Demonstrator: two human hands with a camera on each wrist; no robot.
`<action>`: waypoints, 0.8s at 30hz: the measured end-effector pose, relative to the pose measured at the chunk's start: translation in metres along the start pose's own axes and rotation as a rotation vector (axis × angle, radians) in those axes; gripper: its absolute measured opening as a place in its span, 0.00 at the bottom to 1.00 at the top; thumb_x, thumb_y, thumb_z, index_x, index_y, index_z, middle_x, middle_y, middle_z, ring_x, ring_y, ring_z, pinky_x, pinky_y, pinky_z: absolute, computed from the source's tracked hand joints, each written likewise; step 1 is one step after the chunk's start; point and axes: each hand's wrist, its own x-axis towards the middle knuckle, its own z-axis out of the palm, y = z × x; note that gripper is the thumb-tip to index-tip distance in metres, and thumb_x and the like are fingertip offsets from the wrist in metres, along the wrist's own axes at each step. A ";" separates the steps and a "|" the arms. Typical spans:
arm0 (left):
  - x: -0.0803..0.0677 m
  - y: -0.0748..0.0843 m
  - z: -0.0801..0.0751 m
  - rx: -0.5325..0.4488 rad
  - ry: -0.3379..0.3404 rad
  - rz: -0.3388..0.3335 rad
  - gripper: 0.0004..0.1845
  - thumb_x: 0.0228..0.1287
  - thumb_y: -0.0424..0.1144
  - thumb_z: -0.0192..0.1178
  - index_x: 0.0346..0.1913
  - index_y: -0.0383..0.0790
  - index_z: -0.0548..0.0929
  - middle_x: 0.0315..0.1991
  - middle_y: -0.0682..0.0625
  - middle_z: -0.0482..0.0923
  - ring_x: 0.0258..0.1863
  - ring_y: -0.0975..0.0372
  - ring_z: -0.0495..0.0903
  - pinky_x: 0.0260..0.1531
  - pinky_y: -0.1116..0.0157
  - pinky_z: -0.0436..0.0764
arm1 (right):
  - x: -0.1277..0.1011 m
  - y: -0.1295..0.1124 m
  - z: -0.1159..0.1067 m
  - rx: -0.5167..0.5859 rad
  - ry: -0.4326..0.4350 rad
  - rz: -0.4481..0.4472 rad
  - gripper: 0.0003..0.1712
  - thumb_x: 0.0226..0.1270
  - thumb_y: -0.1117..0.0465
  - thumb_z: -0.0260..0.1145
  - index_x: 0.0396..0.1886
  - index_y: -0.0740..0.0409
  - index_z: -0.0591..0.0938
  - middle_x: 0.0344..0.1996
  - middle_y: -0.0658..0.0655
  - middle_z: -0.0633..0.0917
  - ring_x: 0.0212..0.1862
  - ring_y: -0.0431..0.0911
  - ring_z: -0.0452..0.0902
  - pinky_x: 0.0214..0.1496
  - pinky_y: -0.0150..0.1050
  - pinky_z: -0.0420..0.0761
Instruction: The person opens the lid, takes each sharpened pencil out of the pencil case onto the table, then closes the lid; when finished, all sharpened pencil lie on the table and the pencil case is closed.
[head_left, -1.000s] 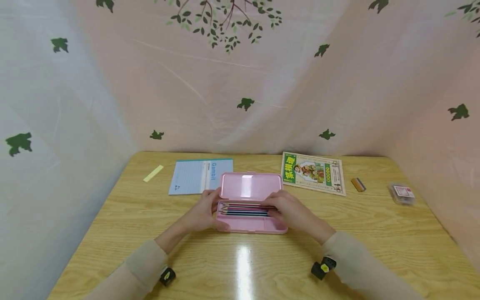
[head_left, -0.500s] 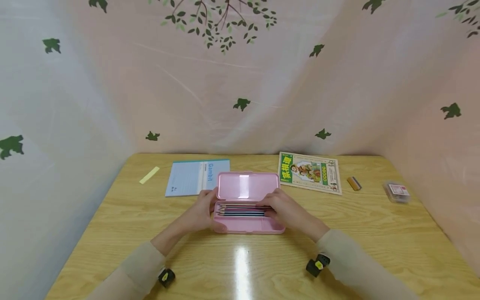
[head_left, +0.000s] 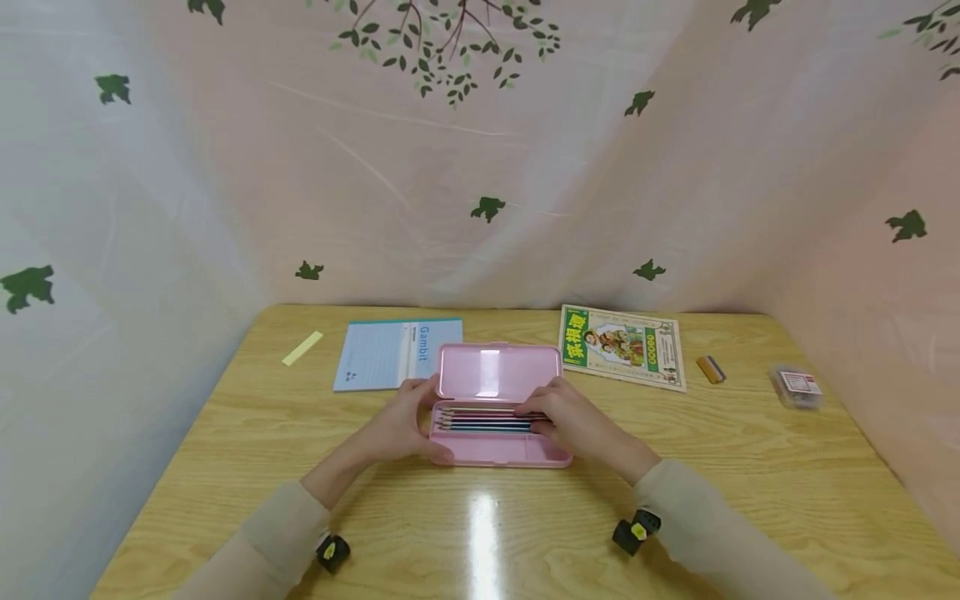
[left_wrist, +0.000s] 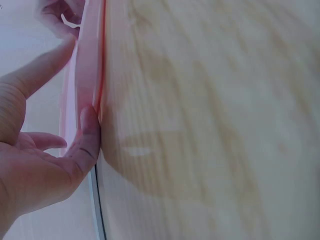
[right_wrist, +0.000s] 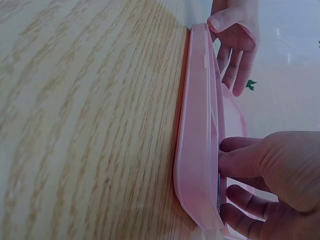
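Observation:
A pink pencil case (head_left: pixel 480 452) stands on the table with its lid (head_left: pixel 517 371) tipped back. Several pencils (head_left: pixel 483 424) lie side by side in its rear section, sharpened tips to the left. At the left end my left hand (head_left: pixel 399 425) grips the case, thumb on the front wall; the left wrist view shows that thumb (left_wrist: pixel 88 125) on the pink side. My right hand (head_left: pixel 581 423) reaches into the right end, thumb and fingers around the blunt ends of the pencils, which it covers. In the right wrist view its fingertips dip inside the rim.
Behind the case lie a blue notebook (head_left: pixel 375 357) and an illustrated booklet (head_left: pixel 622 346). A yellow strip (head_left: pixel 302 348) is at far left. To the right are a small orange-brown block (head_left: pixel 710 369) and a clear box (head_left: pixel 797 387) with a label. A patterned curtain (head_left: pixel 420 167) hangs behind.
The head view has shifted slightly. The right hand has moved a little along the pencils, and the pencils lie slightly differently in the case. The left hand keeps its grip.

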 end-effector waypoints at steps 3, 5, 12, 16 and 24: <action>0.001 -0.006 -0.001 -0.049 -0.020 0.026 0.66 0.40 0.40 0.86 0.81 0.39 0.53 0.65 0.41 0.63 0.67 0.50 0.60 0.63 0.50 0.70 | 0.000 0.000 0.000 0.004 -0.002 0.001 0.16 0.63 0.72 0.72 0.50 0.58 0.89 0.44 0.50 0.88 0.47 0.46 0.74 0.51 0.46 0.74; 0.001 -0.007 -0.002 -0.077 -0.033 0.027 0.67 0.40 0.38 0.86 0.81 0.41 0.52 0.65 0.41 0.62 0.67 0.51 0.60 0.58 0.54 0.75 | 0.000 0.000 -0.001 0.005 -0.005 0.005 0.16 0.64 0.72 0.72 0.51 0.57 0.89 0.44 0.50 0.88 0.48 0.46 0.73 0.52 0.46 0.74; 0.001 -0.007 -0.002 -0.055 -0.042 0.022 0.70 0.39 0.39 0.86 0.82 0.41 0.49 0.68 0.41 0.59 0.69 0.51 0.57 0.66 0.49 0.66 | 0.000 0.001 -0.001 0.004 -0.002 0.012 0.16 0.64 0.71 0.72 0.50 0.56 0.89 0.44 0.50 0.88 0.48 0.46 0.73 0.52 0.46 0.74; 0.001 -0.006 -0.001 -0.047 -0.031 0.013 0.70 0.38 0.39 0.86 0.82 0.41 0.50 0.67 0.42 0.62 0.68 0.51 0.56 0.70 0.45 0.57 | 0.000 0.002 0.001 -0.001 0.004 0.013 0.16 0.64 0.71 0.72 0.50 0.55 0.89 0.44 0.49 0.88 0.48 0.46 0.73 0.52 0.46 0.74; 0.002 -0.006 -0.001 -0.063 -0.035 0.022 0.69 0.38 0.37 0.86 0.81 0.39 0.49 0.62 0.48 0.77 0.67 0.53 0.61 0.72 0.46 0.50 | 0.000 0.002 0.001 -0.008 0.011 0.003 0.16 0.63 0.72 0.73 0.49 0.56 0.90 0.43 0.50 0.88 0.47 0.46 0.73 0.51 0.46 0.74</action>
